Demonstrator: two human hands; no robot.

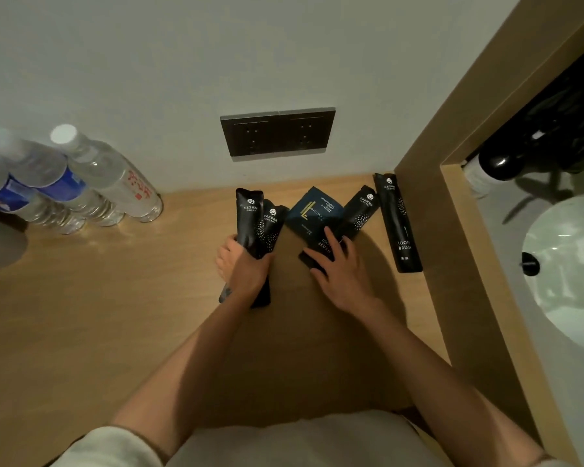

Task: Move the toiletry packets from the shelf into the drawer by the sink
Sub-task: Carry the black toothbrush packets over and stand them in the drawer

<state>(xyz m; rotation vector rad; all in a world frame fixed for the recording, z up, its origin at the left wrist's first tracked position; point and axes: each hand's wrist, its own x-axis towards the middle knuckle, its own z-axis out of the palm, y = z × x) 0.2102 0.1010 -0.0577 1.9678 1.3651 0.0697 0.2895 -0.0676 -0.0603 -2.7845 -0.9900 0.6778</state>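
Toiletry packets [317, 214]: we count six, all toward the back right corner of the wooden shelf [115, 315].
Left hand [241, 269]: fingers curled round two black packets [253, 227], gripped together, their printed tops pointing toward the wall.
Right hand [339, 271]: fingers spread and fairly straight, resting on a black toothbrush packet [317, 252] that lies flat.
Just behind it we note a blue packet [312, 203] and a short black packet [359, 214], overlapping.
Along the shelf's right edge: a long toothbrush packet [400, 224], against the side panel [418, 183].
Back left corner: water bottles [115, 176].
Wall behind: double socket plate [277, 133].
Beyond the right edge: white sink [567, 264].
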